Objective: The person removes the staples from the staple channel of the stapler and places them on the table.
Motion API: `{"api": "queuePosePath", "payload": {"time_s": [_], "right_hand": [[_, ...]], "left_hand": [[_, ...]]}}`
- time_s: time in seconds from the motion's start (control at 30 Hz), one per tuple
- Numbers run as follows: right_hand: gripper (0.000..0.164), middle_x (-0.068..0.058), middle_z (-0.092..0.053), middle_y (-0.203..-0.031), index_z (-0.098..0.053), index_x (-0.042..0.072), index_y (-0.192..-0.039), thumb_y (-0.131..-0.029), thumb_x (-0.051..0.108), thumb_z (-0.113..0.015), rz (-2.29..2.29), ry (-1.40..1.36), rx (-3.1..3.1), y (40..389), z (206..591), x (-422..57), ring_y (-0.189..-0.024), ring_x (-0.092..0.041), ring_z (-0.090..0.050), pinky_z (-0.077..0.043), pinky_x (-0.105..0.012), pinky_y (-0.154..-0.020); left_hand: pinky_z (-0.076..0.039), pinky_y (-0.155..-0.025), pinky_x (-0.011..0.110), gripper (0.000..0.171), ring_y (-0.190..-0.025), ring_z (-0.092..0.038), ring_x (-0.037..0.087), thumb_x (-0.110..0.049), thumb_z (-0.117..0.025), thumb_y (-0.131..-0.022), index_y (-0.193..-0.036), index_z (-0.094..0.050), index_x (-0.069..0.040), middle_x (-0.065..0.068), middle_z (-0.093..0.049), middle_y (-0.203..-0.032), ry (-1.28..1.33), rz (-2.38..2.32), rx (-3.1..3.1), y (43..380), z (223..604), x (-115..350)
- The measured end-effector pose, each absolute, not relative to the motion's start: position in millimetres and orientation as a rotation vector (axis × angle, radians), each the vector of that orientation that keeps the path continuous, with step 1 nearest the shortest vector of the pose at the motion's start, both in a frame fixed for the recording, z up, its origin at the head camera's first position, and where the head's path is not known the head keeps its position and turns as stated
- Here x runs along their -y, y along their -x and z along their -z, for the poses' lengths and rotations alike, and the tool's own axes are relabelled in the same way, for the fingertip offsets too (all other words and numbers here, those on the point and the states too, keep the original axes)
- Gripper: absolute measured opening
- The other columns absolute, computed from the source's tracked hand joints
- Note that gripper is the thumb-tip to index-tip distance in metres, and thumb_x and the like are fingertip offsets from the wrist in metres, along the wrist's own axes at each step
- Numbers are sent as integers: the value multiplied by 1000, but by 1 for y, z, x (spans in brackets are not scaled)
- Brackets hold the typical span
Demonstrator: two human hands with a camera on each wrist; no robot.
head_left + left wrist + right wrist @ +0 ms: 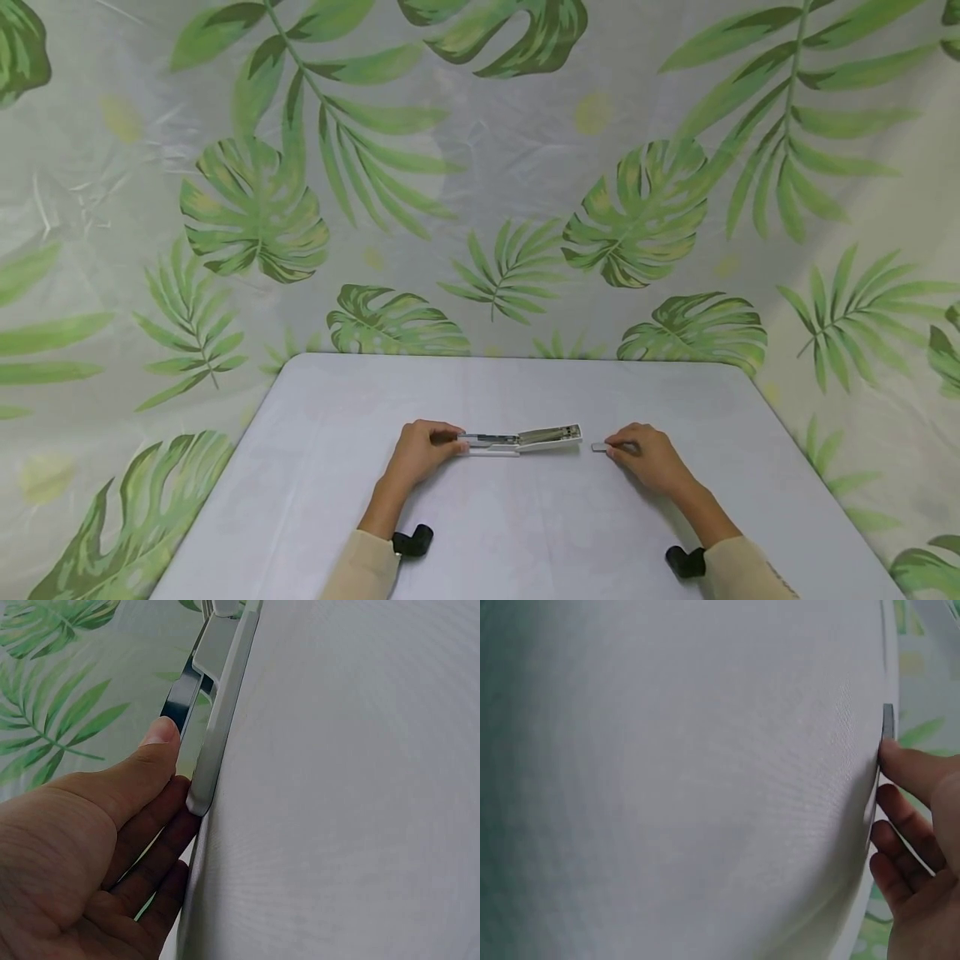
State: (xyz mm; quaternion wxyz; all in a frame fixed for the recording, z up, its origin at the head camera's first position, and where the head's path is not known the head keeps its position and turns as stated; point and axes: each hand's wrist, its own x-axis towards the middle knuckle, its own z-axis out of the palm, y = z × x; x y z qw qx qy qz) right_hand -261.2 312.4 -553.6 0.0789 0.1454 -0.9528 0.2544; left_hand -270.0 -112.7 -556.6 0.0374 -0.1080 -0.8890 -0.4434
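Observation:
A stapler lies in the middle of the table with its top cover swung back to the right, so the inside of the cover and the metal magazine show. At its left end, my left hand pinches the magazine; in the left wrist view the thumb lies on the dark part of the magazine and fingertips touch the end of the pale base. To the right, apart from the stapler, my right hand pinches a short grey strip of staples between thumb and fingers, one end sticking out toward the cover.
A white cloth-covered table spreads under both hands, its rounded far edge meeting a leaf-print curtain. Each wrist wears a black camera mount, one on the left and one on the right.

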Motion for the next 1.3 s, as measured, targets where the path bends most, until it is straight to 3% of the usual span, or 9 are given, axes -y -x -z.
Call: {"api": "queuePosePath", "payload": {"time_s": [0.4,0.8,1.3], "right_hand": [[15,-3,-72,-102,-80,11,-105,-91,17,-79,-619,-453,2894,261,548,-307,-102,-29,-65,-55,-51,-90],[17,-6,-73,-104,-79,9,-106,-91,17,-79,-628,-464,2871,259,548,-309,-104,-33,-67,-54,-54,-92],[44,-16,-70,-129,-68,5,-128,-91,26,-80,-840,-360,2960,254,540,-314,-127,-41,-60,-44,-60,-109]], "left_hand": [[-56,-94,44,22,-103,-73,18,-39,-87,-83,-100,-83,-27,-10,-79,-95,335,1357,2727,272,556,113],[-55,-96,46,22,-108,-72,21,-39,-86,-83,-101,-83,-26,-8,-80,-100,332,1347,2734,273,556,112],[-55,-96,47,21,-108,-72,21,-38,-86,-84,-101,-83,-25,-7,-80,-101,352,1361,2720,271,556,112]]}}
